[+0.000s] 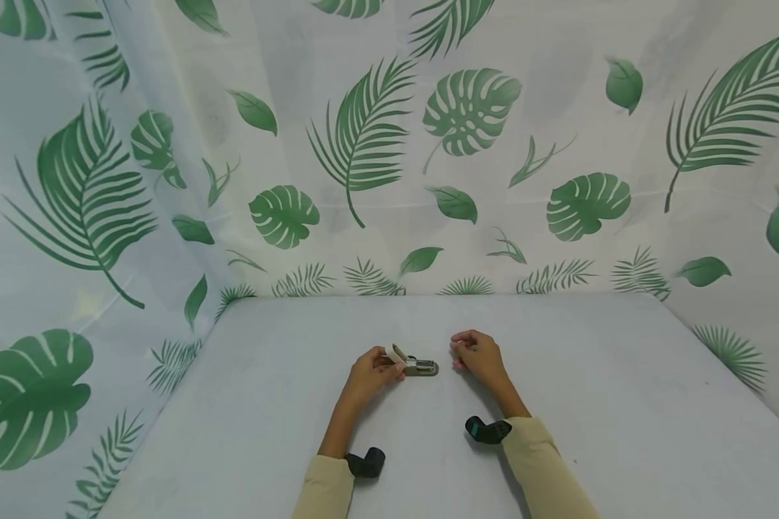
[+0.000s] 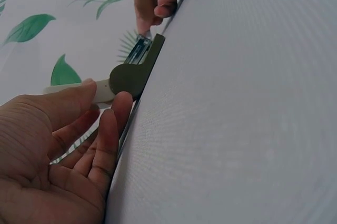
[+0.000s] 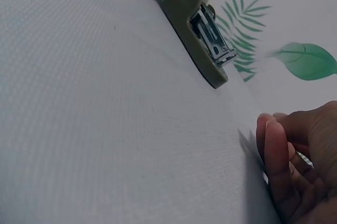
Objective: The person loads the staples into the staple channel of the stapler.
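My left hand grips an olive and cream stapler at its hinge end, thumb on one side and fingers on the other. The stapler lies on the white surface with its cream top swung far back toward my palm. Its metal staple channel is exposed and points toward my right hand. That hand is a short way right of the stapler, apart from it, with bent fingers and the tips close together. Whether anything small is between them cannot be seen.
The white tabletop reaches back to a white cloth wall printed with green leaves, and cloth also stands at both sides. Black wrist cameras are strapped near both sleeve cuffs. A tiny dark speck lies at the right.
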Tool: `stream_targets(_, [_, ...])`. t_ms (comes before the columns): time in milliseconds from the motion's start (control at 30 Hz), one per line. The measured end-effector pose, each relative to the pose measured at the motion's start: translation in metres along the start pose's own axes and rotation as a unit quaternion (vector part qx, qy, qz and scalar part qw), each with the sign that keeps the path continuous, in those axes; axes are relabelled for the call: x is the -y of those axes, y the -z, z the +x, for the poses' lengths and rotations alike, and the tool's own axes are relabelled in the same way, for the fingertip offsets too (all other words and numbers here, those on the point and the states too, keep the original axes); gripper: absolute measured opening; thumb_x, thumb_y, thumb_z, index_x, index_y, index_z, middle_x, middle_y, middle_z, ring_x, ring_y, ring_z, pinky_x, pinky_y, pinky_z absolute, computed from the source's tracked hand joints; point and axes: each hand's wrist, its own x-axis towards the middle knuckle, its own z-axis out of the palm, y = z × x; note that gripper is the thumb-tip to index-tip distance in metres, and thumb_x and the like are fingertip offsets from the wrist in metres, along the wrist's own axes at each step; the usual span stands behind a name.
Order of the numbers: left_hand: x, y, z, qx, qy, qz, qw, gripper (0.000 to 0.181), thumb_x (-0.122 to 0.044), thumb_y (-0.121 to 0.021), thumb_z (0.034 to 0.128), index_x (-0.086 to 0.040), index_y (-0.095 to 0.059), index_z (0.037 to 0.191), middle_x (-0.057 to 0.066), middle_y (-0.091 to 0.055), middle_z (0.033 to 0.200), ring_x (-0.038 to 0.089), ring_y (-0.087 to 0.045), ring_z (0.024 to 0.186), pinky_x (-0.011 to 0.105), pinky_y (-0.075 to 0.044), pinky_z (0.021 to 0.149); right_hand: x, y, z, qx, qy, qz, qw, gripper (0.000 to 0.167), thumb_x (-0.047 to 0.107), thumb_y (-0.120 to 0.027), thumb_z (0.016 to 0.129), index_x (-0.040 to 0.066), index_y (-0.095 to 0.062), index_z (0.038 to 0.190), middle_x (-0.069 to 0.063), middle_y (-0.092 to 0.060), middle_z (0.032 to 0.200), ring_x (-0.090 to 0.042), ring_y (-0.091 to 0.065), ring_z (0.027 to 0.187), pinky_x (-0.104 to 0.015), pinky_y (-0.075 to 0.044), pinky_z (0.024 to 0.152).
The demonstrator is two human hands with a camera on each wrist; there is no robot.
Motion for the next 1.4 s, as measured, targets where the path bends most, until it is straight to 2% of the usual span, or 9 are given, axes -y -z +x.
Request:
stream_targets(200, [0.0053,0.0013,0.003,-0.003,0.002,0.019,0.9998,0.035,-0.019,-0.068,0.093,0.003,-0.057,0.118,0.019,-0.068,0.113,0.024,-0.071,0.091,0.027,-0.053,0.079,-0.0003,0.0004,-0.0012,0.013,-0.007,0.044,0.9989,0.02,0.011,-0.061,0.096,-0.003,-0.062,0.111,-0.019,-0.065,0.103,-0.01,-0.069,0.063,-0.021,-0.053,0.054])
stream_targets(333, [0.0045,0.0014,0.0032,-0.007,0.007,0.027,0.9996,0.034,-0.02,-0.069,0.0924,0.0,-0.058,0.117,0.016,-0.069,0.111,0.019,-0.071,0.089,0.026,-0.052,0.079,-0.0017,0.0008,-0.0011,0.021,-0.015,0.061,0.9978,0.021,0.012,-0.064,0.094,-0.002,-0.063,0.11,-0.018,-0.07,0.098,-0.012,-0.071,0.065,-0.021,-0.054,0.055])
stream_targets(500, [0.0041,0.0014,0.0022,-0.009,0.008,0.029,0.9995,0.034,-0.021,-0.069,0.0923,0.0,-0.058,0.117,0.016,-0.069,0.111,0.019,-0.071,0.089,0.026,-0.052,0.079,-0.0012,0.0011,-0.0025,0.022,-0.007,0.043,0.9988,0.021,0.016,-0.061,0.097,-0.001,-0.064,0.11,-0.014,-0.067,0.093,-0.01,-0.066,0.062,-0.021,-0.053,0.055])
stream_targets(700, [0.004,0.0015,0.0016,-0.01,0.012,0.021,0.9997,0.034,-0.021,-0.069,0.0923,0.0,-0.058,0.117,0.015,-0.069,0.11,0.019,-0.07,0.089,0.026,-0.052,0.079,-0.0004,0.0008,-0.0043,0.016,0.001,0.021,0.9997,0.027,0.024,-0.056,0.101,0.002,-0.066,0.114,-0.013,-0.064,0.095,-0.009,-0.063,0.061,-0.02,-0.051,0.055])
stream_targets(1167, [0.0068,0.0014,0.0039,-0.013,0.018,0.027,0.9994,0.035,-0.023,-0.07,0.0918,-0.001,-0.059,0.118,0.014,-0.069,0.111,0.016,-0.07,0.089,0.026,-0.052,0.08,0.0039,0.0017,-0.0069,0.015,-0.018,0.027,0.9994,0.021,0.011,-0.063,0.095,-0.003,-0.067,0.11,-0.011,-0.066,0.087,-0.008,-0.062,0.06,-0.019,-0.051,0.054])
stream_targets(1400, [0.0047,0.0008,0.0025,-0.016,0.013,0.031,0.9993,0.035,-0.022,-0.069,0.0922,0.0,-0.059,0.117,0.017,-0.069,0.111,0.018,-0.071,0.089,0.025,-0.051,0.077,0.005,0.0022,-0.0079,0.022,-0.007,0.026,0.9994,0.02,0.01,-0.063,0.095,-0.003,-0.066,0.11,-0.013,-0.065,0.089,-0.009,-0.062,0.061,-0.019,-0.051,0.054])
